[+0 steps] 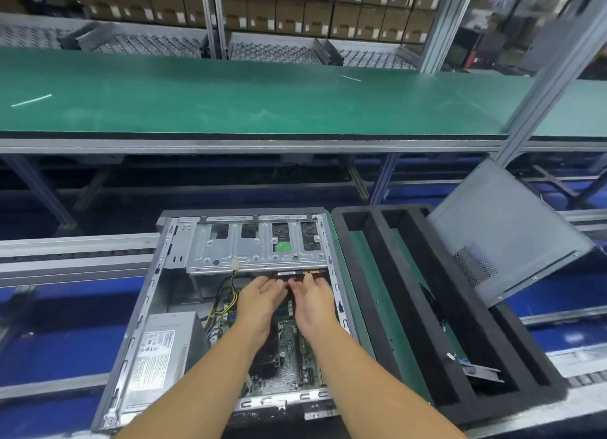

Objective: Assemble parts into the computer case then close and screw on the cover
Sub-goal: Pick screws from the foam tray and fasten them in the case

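An open computer case (144,310) lies flat in front of me, with its drive cage (256,245) at the far end and the power supply (161,350) at the near left. The motherboard (292,350) shows at the bottom. My left hand (259,302) and my right hand (313,304) reach side by side into the case. Their fingertips meet at a dark memory stick (299,272) lying just under the drive cage edge. Whether the fingers pinch it or only press on it is hidden. The grey cover panel (505,231) leans tilted at the right.
A black foam tray (387,291) with long slots stands right of the case; a small card (473,369) lies in its near slot. A green conveyor belt (262,100) runs across behind. Yellow and black cables (226,300) hang inside the case, left of my hands.
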`<state>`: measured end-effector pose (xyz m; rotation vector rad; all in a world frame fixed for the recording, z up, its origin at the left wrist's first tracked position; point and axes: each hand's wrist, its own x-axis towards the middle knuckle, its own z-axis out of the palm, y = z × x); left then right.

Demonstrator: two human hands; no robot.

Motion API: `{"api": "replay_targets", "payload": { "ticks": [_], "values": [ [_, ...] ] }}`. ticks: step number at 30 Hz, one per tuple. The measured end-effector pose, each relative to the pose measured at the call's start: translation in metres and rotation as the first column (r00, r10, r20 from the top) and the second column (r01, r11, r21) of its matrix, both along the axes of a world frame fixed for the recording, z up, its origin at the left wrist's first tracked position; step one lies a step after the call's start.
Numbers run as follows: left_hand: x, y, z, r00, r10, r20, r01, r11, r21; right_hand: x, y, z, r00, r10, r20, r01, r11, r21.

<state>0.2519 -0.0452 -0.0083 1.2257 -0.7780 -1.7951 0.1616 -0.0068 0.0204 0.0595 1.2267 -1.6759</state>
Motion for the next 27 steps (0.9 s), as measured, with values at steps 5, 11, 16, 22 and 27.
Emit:
{"api": "replay_targets", "payload": {
  "ticks": [5,11,16,22,27],
  "values": [
    [-0.001,-0.001,-0.007,0.998,0.039,-0.057,-0.036,0.998,0.043,-0.002,-0.001,-0.008,0.999,0.045,0.018,-0.045,0.999,0.006],
    [0.002,0.0,-0.003,0.995,0.074,-0.067,-0.072,0.997,0.036,-0.004,0.001,-0.01,0.995,0.089,0.049,-0.087,0.996,-0.03],
    [0.002,0.002,-0.003,0.999,0.048,0.001,-0.048,0.998,0.032,0.001,0.004,-0.004,0.989,0.15,0.0,-0.15,0.988,0.024],
    [0.004,0.005,0.001,0.944,0.003,0.33,0.016,0.998,-0.054,0.015,0.028,0.012,0.723,0.565,-0.399,-0.414,0.816,0.405],
    [0.016,0.014,0.014,0.626,-0.181,0.758,0.517,0.824,-0.231,0.004,0.06,0.022,0.075,0.796,-0.601,-0.465,0.561,0.685]
  ]
}}
